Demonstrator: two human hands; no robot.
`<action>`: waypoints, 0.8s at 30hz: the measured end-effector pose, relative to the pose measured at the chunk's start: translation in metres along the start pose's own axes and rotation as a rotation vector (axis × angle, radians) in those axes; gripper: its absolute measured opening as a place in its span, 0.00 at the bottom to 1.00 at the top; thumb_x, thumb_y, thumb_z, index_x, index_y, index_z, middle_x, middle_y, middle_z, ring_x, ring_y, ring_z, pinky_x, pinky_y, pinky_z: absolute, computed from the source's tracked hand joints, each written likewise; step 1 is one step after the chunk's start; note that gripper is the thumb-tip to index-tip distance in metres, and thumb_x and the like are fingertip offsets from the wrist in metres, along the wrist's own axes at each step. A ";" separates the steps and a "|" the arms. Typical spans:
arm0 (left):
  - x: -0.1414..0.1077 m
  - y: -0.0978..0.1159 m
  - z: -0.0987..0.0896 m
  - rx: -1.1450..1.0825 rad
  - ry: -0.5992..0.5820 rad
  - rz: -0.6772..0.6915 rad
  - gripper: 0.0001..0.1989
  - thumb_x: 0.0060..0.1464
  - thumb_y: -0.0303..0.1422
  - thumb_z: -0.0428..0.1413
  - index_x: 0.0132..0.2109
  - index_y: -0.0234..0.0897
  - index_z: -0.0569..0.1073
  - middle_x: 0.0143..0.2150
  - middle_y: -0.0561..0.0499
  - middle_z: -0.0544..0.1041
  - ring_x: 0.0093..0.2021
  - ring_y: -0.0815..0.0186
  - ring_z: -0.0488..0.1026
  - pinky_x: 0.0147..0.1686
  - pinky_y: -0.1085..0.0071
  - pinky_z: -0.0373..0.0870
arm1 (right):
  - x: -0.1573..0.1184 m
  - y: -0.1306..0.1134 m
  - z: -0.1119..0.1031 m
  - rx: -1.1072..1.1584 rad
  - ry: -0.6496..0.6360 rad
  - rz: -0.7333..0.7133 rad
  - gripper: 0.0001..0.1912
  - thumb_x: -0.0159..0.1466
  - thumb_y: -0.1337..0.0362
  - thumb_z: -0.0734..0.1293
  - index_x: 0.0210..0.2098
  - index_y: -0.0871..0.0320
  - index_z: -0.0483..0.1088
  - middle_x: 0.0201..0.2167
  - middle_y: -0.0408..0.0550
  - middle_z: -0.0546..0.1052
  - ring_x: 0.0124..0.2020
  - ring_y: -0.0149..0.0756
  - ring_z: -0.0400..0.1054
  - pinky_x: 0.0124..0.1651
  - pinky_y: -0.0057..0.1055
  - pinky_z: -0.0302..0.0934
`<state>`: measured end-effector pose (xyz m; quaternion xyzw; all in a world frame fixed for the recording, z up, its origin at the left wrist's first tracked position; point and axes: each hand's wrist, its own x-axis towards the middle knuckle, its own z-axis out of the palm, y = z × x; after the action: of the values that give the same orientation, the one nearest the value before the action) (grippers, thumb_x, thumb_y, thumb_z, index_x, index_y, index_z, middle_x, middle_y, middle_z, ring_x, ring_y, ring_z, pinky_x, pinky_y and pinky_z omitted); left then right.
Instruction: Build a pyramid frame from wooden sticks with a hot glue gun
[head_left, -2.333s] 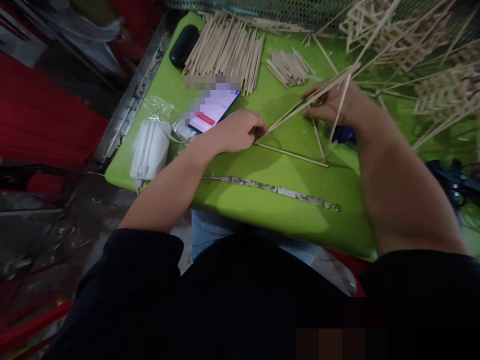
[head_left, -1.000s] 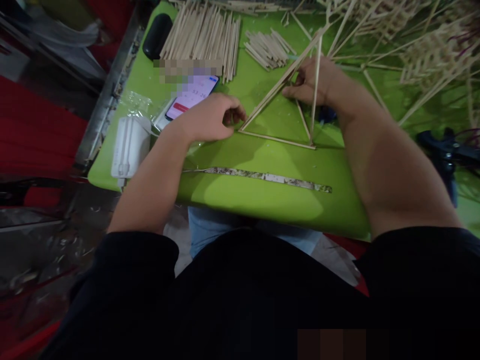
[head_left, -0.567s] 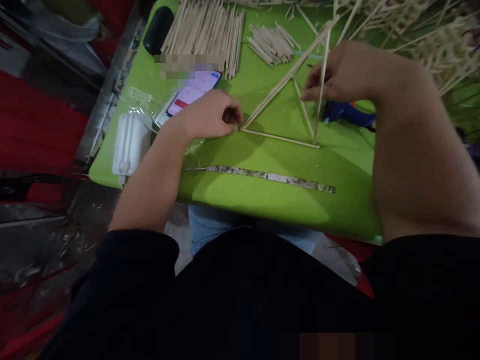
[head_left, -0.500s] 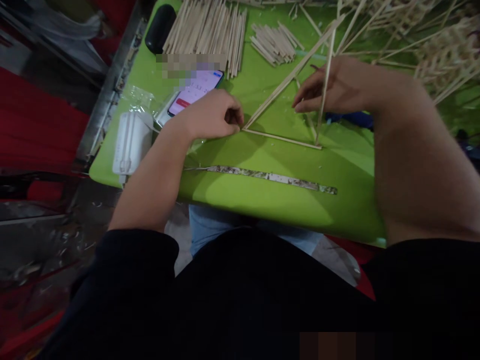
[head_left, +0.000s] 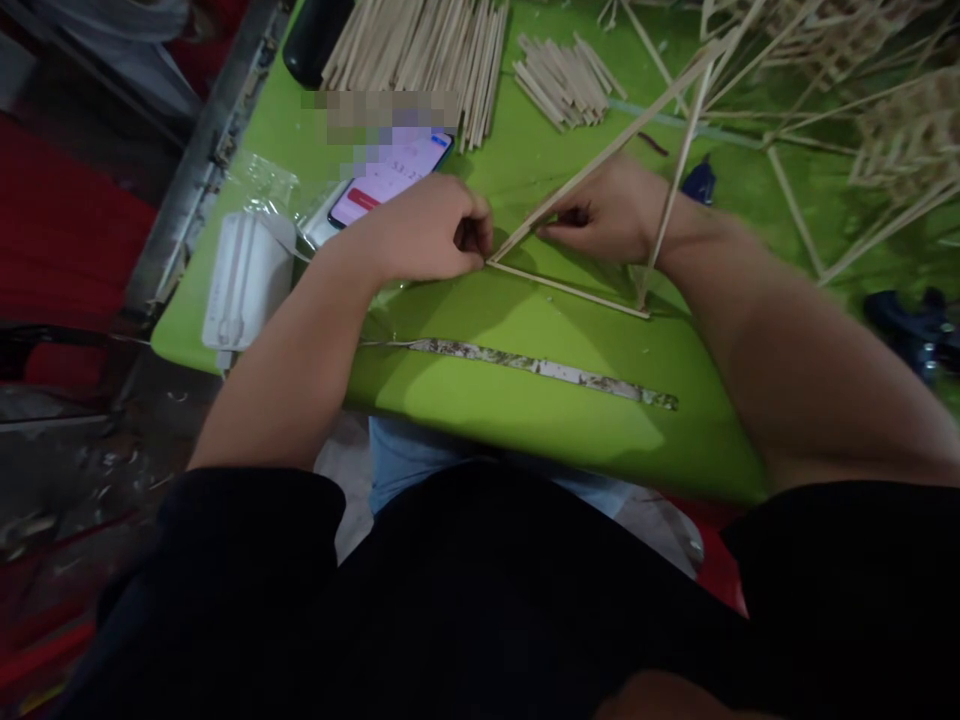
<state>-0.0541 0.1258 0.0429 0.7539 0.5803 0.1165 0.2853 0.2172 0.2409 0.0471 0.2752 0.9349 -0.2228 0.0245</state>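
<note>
A frame of thin wooden sticks (head_left: 577, 289) rises from the green table, its near corner by my left hand (head_left: 439, 232). That hand's fingers are curled, thumb and fingertips pinched at the corner where the sticks meet. My right hand (head_left: 611, 212) reaches in between the slanting sticks, its fingers bent and tips drawn together close to the long slanted stick. Whatever sits between those right fingertips is too small or hidden to make out. In front of both hands lies a flat, mottled strip (head_left: 555, 372) with a cord at its left end.
Bundles of long sticks (head_left: 420, 60) and short sticks (head_left: 570, 80) lie at the back. A lit phone (head_left: 397, 170), a white power bank (head_left: 251, 280) and a black case (head_left: 315, 40) are at left. Woven stick structures (head_left: 915, 130) and a dark blue tool (head_left: 911, 325) occupy the right.
My right hand has moved left and down, from beside the upright stick to the slanted stick near the corner. My left hand keeps its pinch. The view has shifted slightly.
</note>
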 end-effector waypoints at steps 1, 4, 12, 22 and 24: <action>-0.001 0.001 -0.001 0.017 -0.007 0.001 0.12 0.57 0.37 0.66 0.46 0.41 0.88 0.39 0.48 0.84 0.40 0.60 0.77 0.46 0.59 0.76 | 0.004 0.000 0.003 -0.015 0.002 -0.022 0.27 0.78 0.43 0.65 0.63 0.50 0.84 0.60 0.50 0.87 0.57 0.50 0.79 0.70 0.54 0.71; -0.003 0.006 -0.005 0.070 -0.039 0.026 0.14 0.61 0.39 0.62 0.48 0.41 0.88 0.43 0.49 0.87 0.41 0.62 0.76 0.47 0.61 0.76 | 0.015 0.005 0.014 -0.050 0.068 -0.054 0.29 0.77 0.39 0.63 0.58 0.50 0.86 0.57 0.53 0.88 0.61 0.54 0.80 0.73 0.55 0.69; -0.004 0.007 -0.006 0.075 -0.039 0.053 0.16 0.62 0.43 0.61 0.49 0.44 0.89 0.46 0.50 0.89 0.42 0.61 0.77 0.49 0.62 0.76 | 0.023 0.015 0.022 -0.085 0.128 -0.123 0.25 0.78 0.41 0.64 0.48 0.51 0.86 0.47 0.56 0.89 0.53 0.49 0.82 0.68 0.52 0.71; -0.003 0.007 -0.004 0.095 -0.009 0.091 0.15 0.61 0.40 0.61 0.49 0.42 0.88 0.47 0.50 0.89 0.43 0.61 0.76 0.52 0.61 0.76 | 0.029 0.017 0.028 -0.040 0.177 -0.112 0.16 0.75 0.50 0.71 0.40 0.52 0.85 0.31 0.51 0.83 0.38 0.40 0.75 0.58 0.43 0.70; -0.003 0.007 -0.004 0.100 -0.004 0.074 0.15 0.61 0.39 0.62 0.50 0.42 0.88 0.47 0.50 0.89 0.43 0.61 0.76 0.52 0.60 0.76 | 0.027 0.013 0.027 -0.036 0.197 -0.116 0.13 0.74 0.57 0.70 0.43 0.54 0.87 0.32 0.50 0.83 0.34 0.38 0.71 0.53 0.41 0.68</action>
<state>-0.0515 0.1231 0.0503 0.7885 0.5563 0.0962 0.2440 0.1993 0.2521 0.0131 0.2408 0.9509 -0.1789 -0.0755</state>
